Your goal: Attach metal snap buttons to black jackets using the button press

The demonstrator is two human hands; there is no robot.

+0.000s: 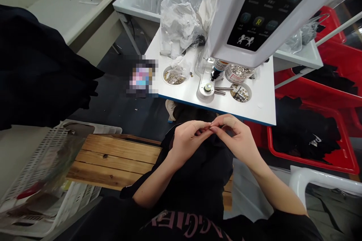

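Note:
Over my lap, just short of the table's front edge, my left hand [189, 137] and my right hand [237, 137] meet at the fingertips. Both are closed in a pinch around something tiny and dark, too small to name. Beyond them is the white table [181, 92] with a snap-press machine [207, 89] on it. Two round wells, a left one [174, 77] and a right one [240, 93], hold small metal pieces. Metal springs [223, 91] lie beside the machine's base, and a clear jar [239, 73] of shiny pieces stands behind them.
Plastic bags [181, 26] crowd the table's back left. The machine's control panel [254, 7] overhangs the right side. Red bins [345, 154] with black cloth stand at right. A wooden bench [113, 162] and white crate [70, 207] are at left, below hanging dark fabric [39, 71].

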